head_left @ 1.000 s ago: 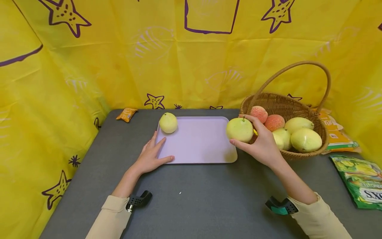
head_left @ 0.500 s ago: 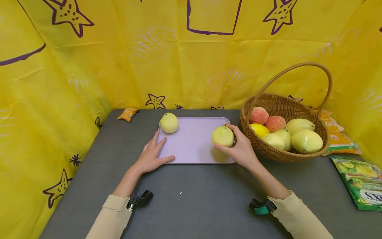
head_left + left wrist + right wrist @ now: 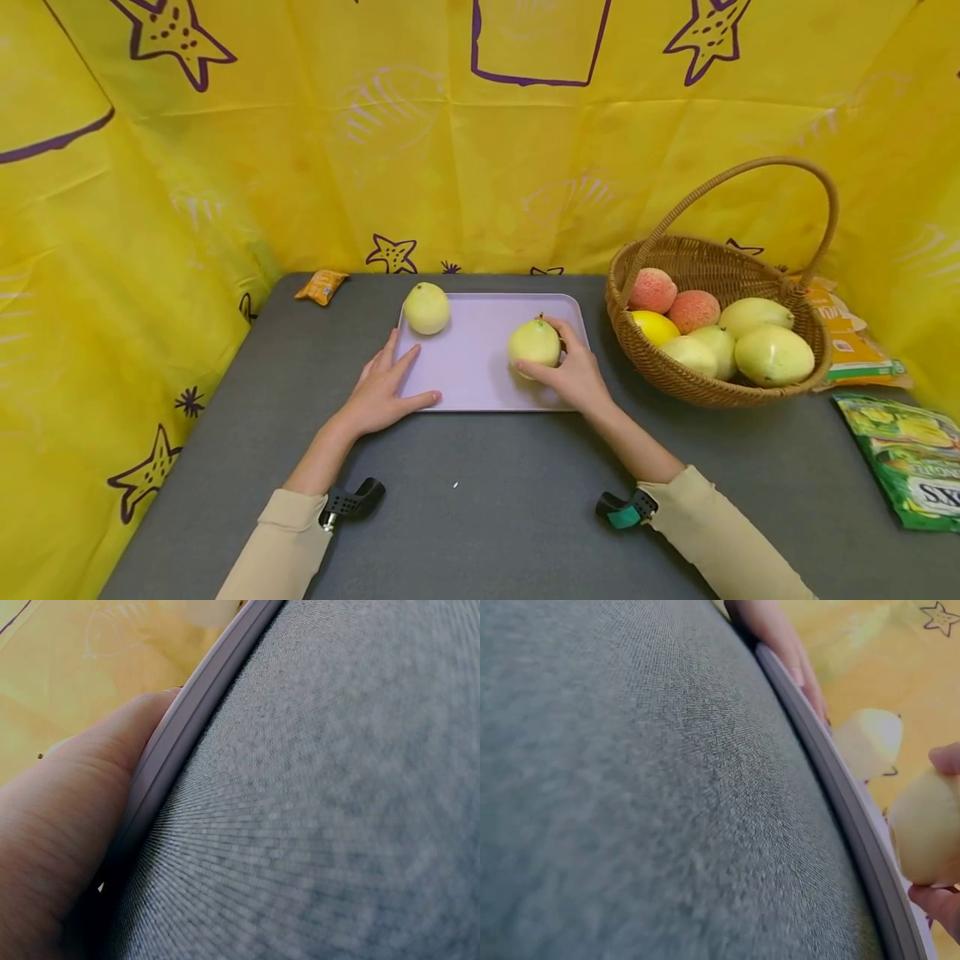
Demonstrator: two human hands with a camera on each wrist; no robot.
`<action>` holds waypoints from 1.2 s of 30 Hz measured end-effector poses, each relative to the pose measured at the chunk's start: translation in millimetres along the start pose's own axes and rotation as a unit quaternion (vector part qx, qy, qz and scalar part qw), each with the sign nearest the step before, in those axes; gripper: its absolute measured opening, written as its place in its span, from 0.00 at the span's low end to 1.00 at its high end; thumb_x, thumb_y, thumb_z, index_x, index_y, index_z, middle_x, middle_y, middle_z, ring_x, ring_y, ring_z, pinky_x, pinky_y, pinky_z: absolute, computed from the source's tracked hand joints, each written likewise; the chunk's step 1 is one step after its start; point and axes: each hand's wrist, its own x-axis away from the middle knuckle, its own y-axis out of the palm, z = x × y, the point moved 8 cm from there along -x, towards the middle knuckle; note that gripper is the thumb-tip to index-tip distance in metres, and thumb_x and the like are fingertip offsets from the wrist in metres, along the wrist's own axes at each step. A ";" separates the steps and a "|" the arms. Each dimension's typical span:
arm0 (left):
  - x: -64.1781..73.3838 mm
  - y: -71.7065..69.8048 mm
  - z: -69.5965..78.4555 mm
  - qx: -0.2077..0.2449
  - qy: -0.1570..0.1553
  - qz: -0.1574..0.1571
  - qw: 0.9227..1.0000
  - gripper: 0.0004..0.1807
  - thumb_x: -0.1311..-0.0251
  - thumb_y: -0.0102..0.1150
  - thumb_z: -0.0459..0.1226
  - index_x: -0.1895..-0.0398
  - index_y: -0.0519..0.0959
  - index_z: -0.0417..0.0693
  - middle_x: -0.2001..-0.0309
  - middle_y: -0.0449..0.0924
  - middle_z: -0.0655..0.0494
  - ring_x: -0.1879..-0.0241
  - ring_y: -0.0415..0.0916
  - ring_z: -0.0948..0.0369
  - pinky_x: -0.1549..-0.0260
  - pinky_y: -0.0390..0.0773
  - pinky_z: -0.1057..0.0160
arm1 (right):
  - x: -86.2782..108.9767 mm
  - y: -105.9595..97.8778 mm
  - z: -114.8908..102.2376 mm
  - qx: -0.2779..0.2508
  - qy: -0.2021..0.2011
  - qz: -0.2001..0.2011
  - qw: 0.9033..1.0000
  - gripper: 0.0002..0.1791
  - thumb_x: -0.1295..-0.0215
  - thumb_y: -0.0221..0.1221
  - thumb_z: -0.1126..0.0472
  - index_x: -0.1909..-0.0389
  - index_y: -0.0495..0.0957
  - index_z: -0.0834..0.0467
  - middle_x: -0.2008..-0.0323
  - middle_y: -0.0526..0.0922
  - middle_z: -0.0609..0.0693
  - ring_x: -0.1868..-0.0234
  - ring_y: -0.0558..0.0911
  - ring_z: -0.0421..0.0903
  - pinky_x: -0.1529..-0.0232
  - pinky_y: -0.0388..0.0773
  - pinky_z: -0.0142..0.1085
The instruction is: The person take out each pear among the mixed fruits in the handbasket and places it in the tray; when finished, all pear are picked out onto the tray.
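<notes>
My right hand point(image 3: 573, 371) holds a round yellow-green pear point(image 3: 533, 343) by its side, stem up, over the right half of a pale lilac tray point(image 3: 472, 383). In the right wrist view the pear point(image 3: 924, 829) sits between thumb and fingertips, close over the tray's rim point(image 3: 840, 780). Spread fingers of my left hand point(image 3: 378, 396) rest along the tray's left end, with the thumb lying at the front rim point(image 3: 176, 727). A second pear point(image 3: 427, 309) stands in the tray's back left corner.
At the right stands a wicker basket point(image 3: 660, 385) with a tall handle, holding peaches point(image 3: 693, 312), a yellow fruit point(image 3: 654, 327) and several pale green fruits point(image 3: 774, 356). Snack bags point(image 3: 903, 462) lie beyond it. A small orange packet point(image 3: 322, 287) lies at the back left.
My right hand has carried the pear leftward and down, from beside the basket to low over the tray. The left hand has stayed at the tray's left end.
</notes>
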 end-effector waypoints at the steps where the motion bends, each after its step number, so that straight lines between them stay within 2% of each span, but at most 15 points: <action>1: 0.1 -0.3 0.5 0.000 0.001 0.001 1.000 0.53 0.47 0.62 0.64 0.24 0.56 0.46 0.23 0.27 0.42 0.28 0.38 0.35 0.37 0.44 0.31 | -1.5 2.0 0.2 -0.007 -0.001 -0.001 1.000 0.43 0.53 0.75 0.57 0.34 0.68 0.55 0.37 0.73 0.53 0.42 0.74 0.51 0.42 0.67 0.47; 5: -0.2 -1.5 2.0 0.001 0.011 0.009 1.000 0.52 0.46 0.62 0.63 0.25 0.57 0.45 0.23 0.29 0.41 0.28 0.39 0.35 0.36 0.44 0.32 | -8.0 10.1 0.8 -0.022 -0.007 -0.011 1.000 0.43 0.52 0.75 0.60 0.34 0.68 0.56 0.37 0.73 0.53 0.43 0.75 0.52 0.45 0.70 0.46; 10: 0.0 -1.9 2.9 -0.002 0.015 0.011 1.000 0.52 0.46 0.62 0.63 0.25 0.57 0.44 0.23 0.30 0.40 0.28 0.39 0.35 0.36 0.44 0.32 | -15.1 18.0 5.7 -0.021 0.015 -0.012 1.000 0.43 0.52 0.75 0.58 0.33 0.67 0.50 0.39 0.74 0.52 0.46 0.76 0.51 0.50 0.72 0.44; 18: -0.5 -1.4 1.9 -0.004 0.011 0.010 1.000 0.52 0.46 0.62 0.63 0.25 0.57 0.45 0.23 0.29 0.41 0.28 0.39 0.34 0.37 0.45 0.32 | -27.4 28.2 7.8 -0.021 0.018 0.001 1.000 0.44 0.51 0.75 0.55 0.32 0.67 0.45 0.38 0.72 0.51 0.45 0.75 0.51 0.49 0.73 0.47; 27: -0.2 -1.5 2.0 -0.004 0.006 0.008 1.000 0.53 0.46 0.62 0.64 0.25 0.57 0.45 0.23 0.29 0.41 0.28 0.39 0.35 0.37 0.45 0.31 | -38.5 38.3 7.6 -0.024 0.047 0.027 0.998 0.47 0.53 0.76 0.53 0.32 0.64 0.52 0.41 0.73 0.52 0.45 0.74 0.51 0.44 0.70 0.47; 36: 0.2 -1.4 0.7 -0.004 0.008 0.011 1.000 0.52 0.46 0.62 0.64 0.25 0.58 0.44 0.23 0.29 0.40 0.28 0.39 0.35 0.37 0.45 0.31 | -50.5 46.8 7.9 -0.033 0.054 0.045 0.997 0.45 0.56 0.76 0.55 0.35 0.66 0.54 0.42 0.74 0.53 0.45 0.75 0.51 0.45 0.70 0.47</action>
